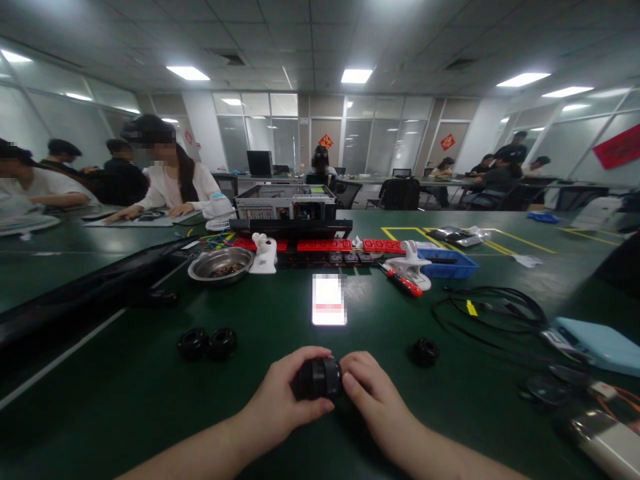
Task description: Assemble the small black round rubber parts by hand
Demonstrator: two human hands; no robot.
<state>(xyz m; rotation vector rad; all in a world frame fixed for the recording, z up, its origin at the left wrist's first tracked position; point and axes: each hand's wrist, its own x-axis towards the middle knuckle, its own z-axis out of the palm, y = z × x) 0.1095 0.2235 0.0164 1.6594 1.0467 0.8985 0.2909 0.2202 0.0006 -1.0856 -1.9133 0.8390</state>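
Observation:
My left hand (290, 387) is wrapped round a black cylindrical part (320, 378), its thumb below and its fingers over the top. The part lies sideways and has a raised band. Curled at its right end, my right hand (369, 387) has thumb and fingers closed on that end; the fingertips are partly hidden. Two black ring-shaped parts (207, 343) lie side by side to the left. Another black ring-shaped part (425, 351) sits to the right. Just beyond my hands is a phone (329, 300) with a bright screen.
A metal bowl (221, 265) holds small pieces. Farther back are white clip stands (263, 255), a red-handled screwdriver (411, 287), a blue tray (450, 262) and an opened metal case (285, 203). Cables (493, 313) and a light-blue box (600, 343) lie right. Several people sit around.

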